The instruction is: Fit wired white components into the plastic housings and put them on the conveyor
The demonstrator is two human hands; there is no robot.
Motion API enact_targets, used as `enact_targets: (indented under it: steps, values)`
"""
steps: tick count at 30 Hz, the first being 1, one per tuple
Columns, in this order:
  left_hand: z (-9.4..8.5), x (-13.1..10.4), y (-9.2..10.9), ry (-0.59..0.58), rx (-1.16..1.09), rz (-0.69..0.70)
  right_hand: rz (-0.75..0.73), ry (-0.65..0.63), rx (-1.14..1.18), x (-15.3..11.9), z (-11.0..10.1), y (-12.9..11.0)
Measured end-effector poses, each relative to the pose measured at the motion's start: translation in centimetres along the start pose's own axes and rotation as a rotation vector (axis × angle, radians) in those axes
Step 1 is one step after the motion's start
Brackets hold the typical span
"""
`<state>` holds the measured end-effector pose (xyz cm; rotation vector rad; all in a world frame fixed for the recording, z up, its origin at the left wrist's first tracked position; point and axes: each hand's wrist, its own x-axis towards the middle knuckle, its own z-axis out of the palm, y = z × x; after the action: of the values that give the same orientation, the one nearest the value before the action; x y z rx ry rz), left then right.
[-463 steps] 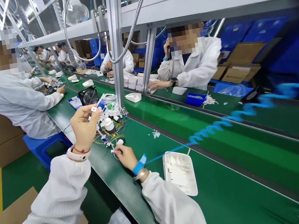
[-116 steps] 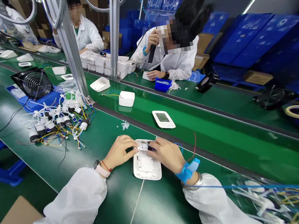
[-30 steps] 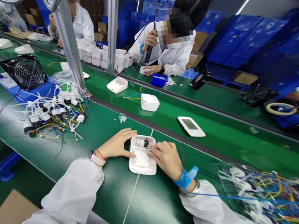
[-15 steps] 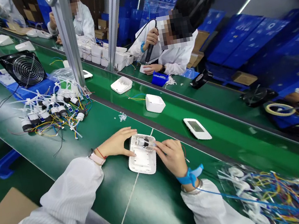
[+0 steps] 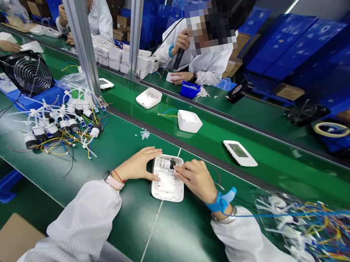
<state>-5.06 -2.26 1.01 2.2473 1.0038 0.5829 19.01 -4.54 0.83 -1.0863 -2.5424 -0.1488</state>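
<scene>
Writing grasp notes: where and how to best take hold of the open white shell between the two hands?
Probably the shell by both side rims at its near end, coming from the near side: it lies hollow-up with raised rims, and the left hand and right hand crowd its far half.

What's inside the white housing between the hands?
White housing: a cylinder, white and black, at its far end. Right hand hides part of the right rim and whatever's beneath.
</scene>
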Motion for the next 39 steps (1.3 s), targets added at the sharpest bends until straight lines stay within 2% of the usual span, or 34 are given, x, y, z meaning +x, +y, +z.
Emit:
enact_targets:
  steps: [6,11,16,20,22,28,39]
  values:
    - [0.0,0.0,-0.1,0.000,-0.009,0.005,-0.040,-0.038,0.105,0.4,0.2,0.4]
    - [0.0,0.0,-0.1,0.005,-0.037,-0.003,-0.005,-0.043,0.170,0.2,0.5,0.5]
    - [0.0,0.0,-0.1,-0.010,-0.022,-0.013,0.091,-0.011,-0.030,-0.2,0.2,-0.8]
    - [0.1,0.0,-0.1,-0.010,-0.011,-0.016,0.123,-0.064,-0.242,-0.9,-0.5,-2.4]
    - [0.1,0.0,-0.1,-0.011,-0.010,-0.017,0.121,-0.068,-0.269,-1.2,-0.9,-2.7]
    - [0.0,0.0,-0.1,-0.015,-0.027,-0.009,0.116,-0.104,-0.180,-1.2,-1.8,-2.3]
    - [0.2,0.0,-0.1,0.004,-0.066,0.010,0.134,-0.076,-0.020,-0.4,-1.1,-1.8]
